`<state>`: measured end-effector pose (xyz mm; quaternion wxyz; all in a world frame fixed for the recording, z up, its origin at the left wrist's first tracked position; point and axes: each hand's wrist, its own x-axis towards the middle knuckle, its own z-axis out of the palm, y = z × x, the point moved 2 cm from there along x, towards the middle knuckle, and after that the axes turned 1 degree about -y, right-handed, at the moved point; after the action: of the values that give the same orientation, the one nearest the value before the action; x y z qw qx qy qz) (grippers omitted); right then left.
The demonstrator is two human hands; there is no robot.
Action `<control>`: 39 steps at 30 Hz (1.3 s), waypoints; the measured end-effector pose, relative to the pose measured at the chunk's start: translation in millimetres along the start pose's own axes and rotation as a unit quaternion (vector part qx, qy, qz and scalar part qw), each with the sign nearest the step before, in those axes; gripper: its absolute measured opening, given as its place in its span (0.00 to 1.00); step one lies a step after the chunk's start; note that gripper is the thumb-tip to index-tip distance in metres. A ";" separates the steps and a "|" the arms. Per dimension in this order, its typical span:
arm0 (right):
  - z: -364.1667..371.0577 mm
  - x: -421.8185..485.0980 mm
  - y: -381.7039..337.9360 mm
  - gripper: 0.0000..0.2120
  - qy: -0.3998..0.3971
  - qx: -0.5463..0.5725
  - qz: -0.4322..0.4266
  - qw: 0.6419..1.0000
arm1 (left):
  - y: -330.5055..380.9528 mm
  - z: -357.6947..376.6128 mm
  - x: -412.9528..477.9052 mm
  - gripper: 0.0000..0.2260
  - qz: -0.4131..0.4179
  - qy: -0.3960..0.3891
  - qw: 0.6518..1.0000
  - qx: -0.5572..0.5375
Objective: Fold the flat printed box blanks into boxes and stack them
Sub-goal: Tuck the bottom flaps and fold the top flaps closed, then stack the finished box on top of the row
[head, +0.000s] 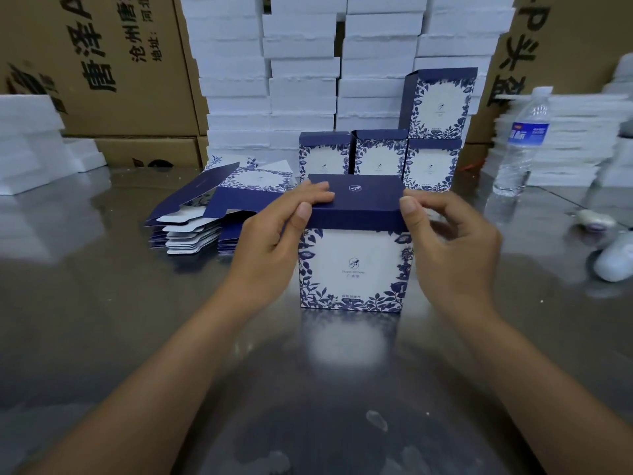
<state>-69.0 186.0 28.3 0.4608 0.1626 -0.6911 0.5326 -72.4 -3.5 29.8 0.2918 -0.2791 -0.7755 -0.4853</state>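
A folded box (352,269), white with blue leaf print and a dark blue lid, stands upright on the steel table in front of me. My left hand (274,241) presses on the lid's left edge, fingers on top and thumb at the front. At the lid's right corner my right hand (448,241) pinches with thumb and fingers. Behind it stand three finished boxes (376,156) in a row, with a fourth box (440,104) stacked on the right one. A pile of flat printed blanks (219,207) lies to the left.
The shiny steel table (137,320) runs to all sides. A water bottle (524,142) stands at the right, with white objects (613,258) near the right edge. White foam trays (308,80) are stacked at the back, between brown cartons (102,63).
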 end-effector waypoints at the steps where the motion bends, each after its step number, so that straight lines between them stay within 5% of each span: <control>1: -1.8 -0.7 1.5 0.05 -0.004 0.012 0.010 1.000 | -2.4 -1.0 -1.5 0.13 -0.004 -0.006 1.000 0.002; 7: -4.5 -0.6 6.8 0.07 -0.012 0.044 0.054 0.998 | -16.6 -0.9 -7.5 0.11 -0.058 0.006 0.996 -0.073; 11: -5.8 -3.4 1.7 0.03 -0.007 -0.074 -0.057 0.996 | -15.5 2.6 -9.2 0.11 -0.068 0.061 0.992 -0.086; 16: 1.4 -15.1 -1.3 0.17 -0.085 -0.190 -0.111 0.972 | -11.7 7.3 -11.6 0.11 -0.073 0.096 0.991 -0.058; 26: 13.8 -24.7 19.3 0.55 -0.166 -0.219 0.079 0.958 | -6.6 36.4 -22.3 0.23 -0.062 -0.033 0.997 -0.026; 39: 33.9 2.3 29.7 0.52 -0.128 -0.220 0.038 0.966 | -25.7 44.1 -16.2 0.21 -0.148 -0.055 0.978 -0.134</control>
<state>-107.1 167.9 12.5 0.3725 0.0981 -0.8500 0.3594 -88.0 24.9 -12.9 0.1333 -0.2240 -0.7513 -0.6063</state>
